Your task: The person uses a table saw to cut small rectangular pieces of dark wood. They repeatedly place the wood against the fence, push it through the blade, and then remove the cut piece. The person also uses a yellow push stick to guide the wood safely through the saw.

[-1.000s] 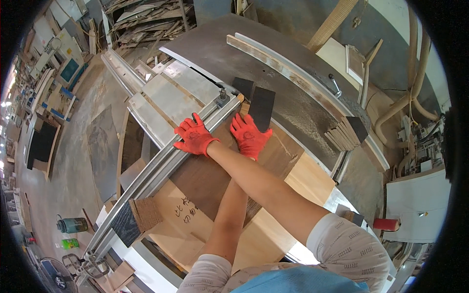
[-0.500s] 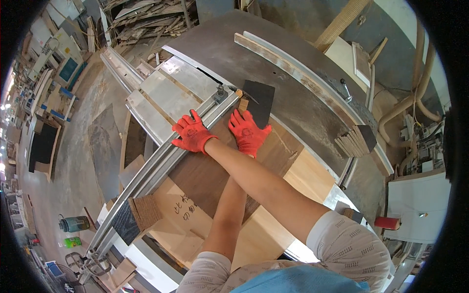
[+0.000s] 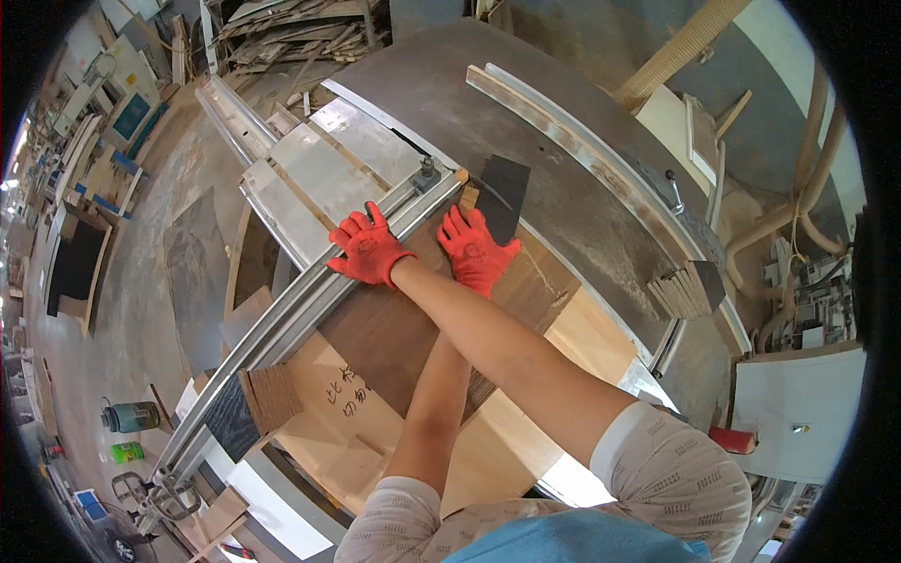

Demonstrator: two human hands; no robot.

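My forearms cross, the right one over the left. My right hand [image 3: 372,250], in a red glove, lies over the long metal rail [image 3: 282,324] with its fingers spread. Just right of it, my left hand [image 3: 477,251], also red-gloved, rests flat on a brown wood-grain board [image 3: 375,342], fingers and thumb apart. Ahead of the left fingertips are a small wooden block [image 3: 468,197] at the rail's end and a dark flat piece [image 3: 504,195]. Pale boards [image 3: 497,441] lie beside the brown one, near my body; one bears handwriting.
A sliding metal table [image 3: 343,178] stands beyond the rail. On the dark machine top [image 3: 413,75] runs a long fence [image 3: 582,150], with a stack of strips [image 3: 678,293] near it. A bottle [image 3: 131,417] stands at the lower left, scrap wood [image 3: 296,38] at the back.
The whole view has shifted a little. Both hands keep their places, the right on the rail and the left on the brown board.
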